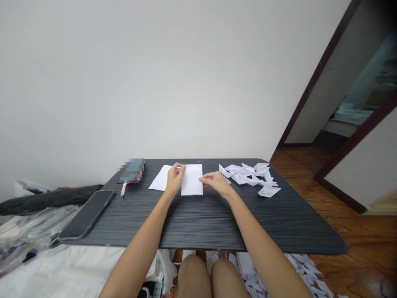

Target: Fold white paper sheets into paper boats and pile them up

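Observation:
A white rectangular sheet of paper (192, 180) is held up over the dark table between my two hands. My left hand (176, 176) pinches its upper left edge between thumb and fingers. On the right edge, the thumb and fingertips of my right hand (214, 181) close on the same sheet. Partly behind my left hand, more white paper (159, 179) lies on the table. To the right of my right hand is a loose group of folded white paper pieces (248, 174) with pointed ends.
The dark table (201, 223) stands against a white wall. A phone (87, 215) lies at its left edge, and a blurred-out device (132, 171) with a white tab (123, 189) is behind it. More folded paper pieces (305, 269) are below the table, right. A doorway opens at right.

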